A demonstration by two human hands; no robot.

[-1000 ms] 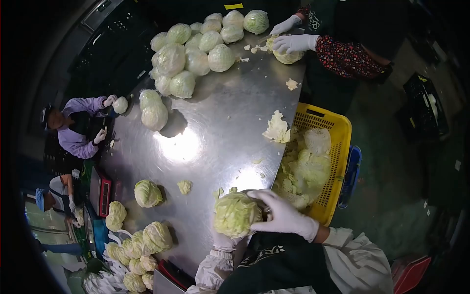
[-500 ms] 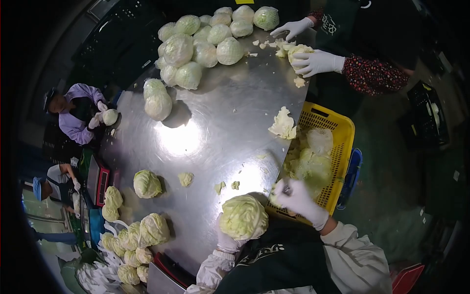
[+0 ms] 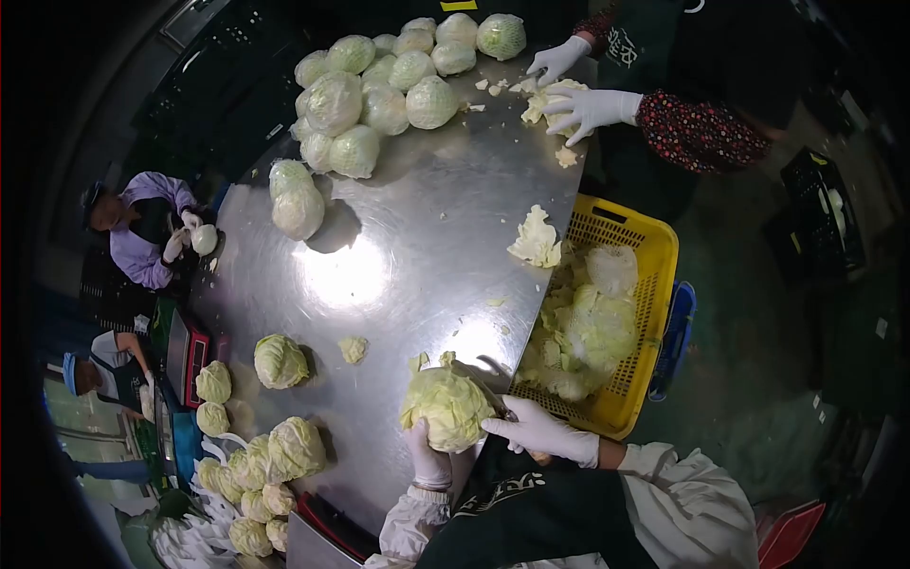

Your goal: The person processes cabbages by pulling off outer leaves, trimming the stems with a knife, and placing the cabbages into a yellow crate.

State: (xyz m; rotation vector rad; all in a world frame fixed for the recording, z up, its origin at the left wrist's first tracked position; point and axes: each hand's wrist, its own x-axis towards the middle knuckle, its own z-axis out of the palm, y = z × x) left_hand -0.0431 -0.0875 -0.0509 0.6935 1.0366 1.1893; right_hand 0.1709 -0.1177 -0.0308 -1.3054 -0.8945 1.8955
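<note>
My left hand (image 3: pixel 428 462) in a white glove cups a pale green cabbage (image 3: pixel 445 408) from below, at the near edge of the steel table (image 3: pixel 408 237). At the cabbage's right side is my right hand (image 3: pixel 542 433), also gloved, with its fingers closed on what looks like a small knife (image 3: pixel 510 414). A loose cabbage leaf (image 3: pixel 536 239) lies on the table's right edge.
A yellow basket (image 3: pixel 654 275) of cut leaves stands right of the table. Several cabbages (image 3: pixel 379 85) are heaped at the far end, where a co-worker's gloved hands (image 3: pixel 588 104) trim one. More cabbages (image 3: pixel 280 446) lie near left, one cabbage (image 3: pixel 280 360) apart. A red scale (image 3: pixel 185 356) sits left.
My right hand left the cabbage, reached over the yellow basket, then came back to the cabbage's right side. The cabbage stayed in my left hand and turned a little.
</note>
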